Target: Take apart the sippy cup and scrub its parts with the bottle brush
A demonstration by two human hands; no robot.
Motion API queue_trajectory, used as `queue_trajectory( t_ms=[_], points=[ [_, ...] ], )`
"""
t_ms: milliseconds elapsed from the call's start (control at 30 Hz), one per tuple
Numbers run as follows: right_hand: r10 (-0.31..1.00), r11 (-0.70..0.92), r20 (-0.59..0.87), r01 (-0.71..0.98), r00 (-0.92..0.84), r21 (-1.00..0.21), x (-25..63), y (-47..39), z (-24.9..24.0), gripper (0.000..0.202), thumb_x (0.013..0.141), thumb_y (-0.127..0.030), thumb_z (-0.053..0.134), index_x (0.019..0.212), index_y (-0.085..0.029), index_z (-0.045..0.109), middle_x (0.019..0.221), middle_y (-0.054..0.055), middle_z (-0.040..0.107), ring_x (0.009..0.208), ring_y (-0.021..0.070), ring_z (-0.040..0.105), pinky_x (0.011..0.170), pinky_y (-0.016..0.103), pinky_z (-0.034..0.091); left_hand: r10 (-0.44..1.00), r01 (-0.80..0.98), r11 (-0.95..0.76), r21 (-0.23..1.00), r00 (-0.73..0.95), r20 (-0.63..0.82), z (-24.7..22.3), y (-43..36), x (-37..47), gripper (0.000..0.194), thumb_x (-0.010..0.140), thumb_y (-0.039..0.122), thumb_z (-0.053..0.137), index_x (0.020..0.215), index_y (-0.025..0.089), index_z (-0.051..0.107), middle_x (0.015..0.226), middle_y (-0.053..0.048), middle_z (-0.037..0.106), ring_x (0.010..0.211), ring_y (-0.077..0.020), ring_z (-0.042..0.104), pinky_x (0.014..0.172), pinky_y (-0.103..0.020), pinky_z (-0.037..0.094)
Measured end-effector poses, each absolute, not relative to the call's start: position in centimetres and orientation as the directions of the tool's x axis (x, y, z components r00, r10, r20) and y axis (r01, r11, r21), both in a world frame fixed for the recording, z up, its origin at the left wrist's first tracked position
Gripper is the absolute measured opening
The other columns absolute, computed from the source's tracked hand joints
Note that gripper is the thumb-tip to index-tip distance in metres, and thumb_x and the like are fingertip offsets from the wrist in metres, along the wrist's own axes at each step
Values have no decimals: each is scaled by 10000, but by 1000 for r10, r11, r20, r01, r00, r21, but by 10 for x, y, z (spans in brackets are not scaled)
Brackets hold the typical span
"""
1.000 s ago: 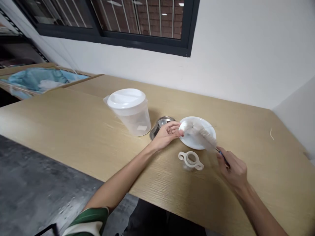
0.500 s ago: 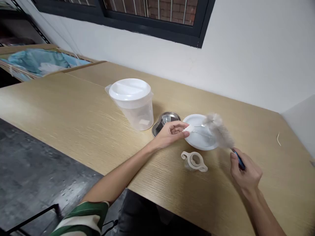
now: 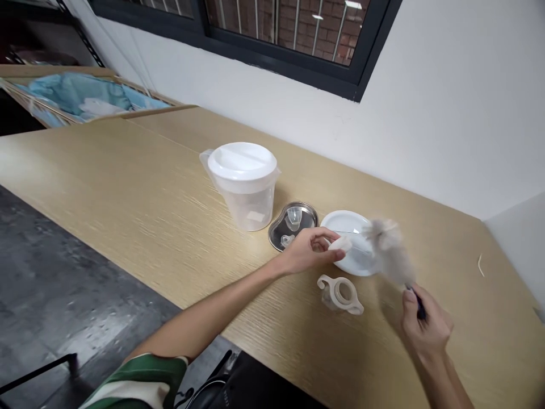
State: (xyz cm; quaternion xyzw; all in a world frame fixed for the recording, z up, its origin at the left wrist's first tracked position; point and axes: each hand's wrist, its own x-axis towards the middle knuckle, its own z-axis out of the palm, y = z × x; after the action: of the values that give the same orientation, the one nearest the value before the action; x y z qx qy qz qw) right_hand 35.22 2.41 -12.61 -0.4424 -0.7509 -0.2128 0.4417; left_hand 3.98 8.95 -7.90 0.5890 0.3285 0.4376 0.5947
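My left hand (image 3: 307, 250) pinches a small white piece (image 3: 343, 244) between thumb and fingers; its exact kind is unclear. My right hand (image 3: 428, 324) is closed around the dark handle of a brush (image 3: 389, 250), whose fluffy grey head points up and left and is blurred. Between the white piece and the brush head runs a thin line, perhaps a wire or bristle. Both are held above a white bowl (image 3: 360, 268). In front of the bowl lies a whitish ring with two curved handles (image 3: 340, 295), attached to a clear part underneath.
Left of the bowl, a kidney-shaped metal tray (image 3: 279, 230) holds small clear plastic parts. A translucent pitcher (image 3: 249, 204) with a white lid stands behind it. A thin white strip (image 3: 481, 265) lies at the right. A blue-lined bin (image 3: 140, 97) adjoins the table (image 3: 149, 187).
The view has shifted, so the tabletop things appear lower. The white piece has turned in my left hand, showing a broader side. The brush stays in my right hand and is still moving.
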Motion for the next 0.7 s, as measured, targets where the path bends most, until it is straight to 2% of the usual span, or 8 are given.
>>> queue_trajectory(
  t_ms=[100,200,300,400,500,600,700],
  points=[
    [485,608,793,794,-369,-3,349,24,-125,227,947,-156,631,1166,-156,687,851,52,749,583,125,660,578,224,504,914,-141,-109,984,376,155,-75,88,38,483,747,445,845,1087,139,690,799,-48,673,698,-132,598,655,-274,469],
    [498,544,808,839,-314,-9,348,27,-115,252,932,-130,650,1181,-135,686,871,56,756,593,116,664,578,209,490,911,-102,-266,959,299,284,-65,90,26,431,750,391,825,1078,143,697,905,-81,704,792,-165,640,736,-307,519],
    [478,413,865,908,-152,-68,353,28,-106,235,913,-106,661,1142,-130,706,901,70,766,681,143,704,641,215,511,867,175,-498,850,106,486,-56,99,7,417,774,365,787,1124,153,705,993,-89,704,841,-173,636,778,-312,527],
    [440,370,894,924,-84,-95,355,26,-102,233,896,-87,670,1120,-130,716,894,66,766,668,137,693,637,213,504,812,460,-530,713,32,582,-55,111,-9,514,809,366,742,1267,159,637,1032,-75,702,832,-166,632,811,-318,534],
    [418,391,900,918,-122,-57,352,24,-102,249,878,-86,695,1122,-132,713,859,43,760,610,112,659,592,200,479,838,651,-469,597,115,533,-63,120,-15,437,852,384,675,1222,156,632,1049,-77,697,868,-188,642,846,-339,540],
    [423,399,895,916,-139,-46,348,24,-103,237,883,-93,694,1115,-135,711,822,30,751,575,99,637,571,195,465,889,771,-426,473,259,378,-75,125,-16,390,844,355,645,1182,160,642,1125,-106,685,1044,-265,636,951,-405,518],
    [425,400,896,915,-128,-59,349,26,-105,211,896,-113,681,1101,-147,714,811,27,749,560,99,634,558,197,465,931,846,-361,393,303,202,-84,130,-16,411,803,342,664,1175,170,637,1177,-129,676,1147,-334,603,989,-459,491]
  ],
)
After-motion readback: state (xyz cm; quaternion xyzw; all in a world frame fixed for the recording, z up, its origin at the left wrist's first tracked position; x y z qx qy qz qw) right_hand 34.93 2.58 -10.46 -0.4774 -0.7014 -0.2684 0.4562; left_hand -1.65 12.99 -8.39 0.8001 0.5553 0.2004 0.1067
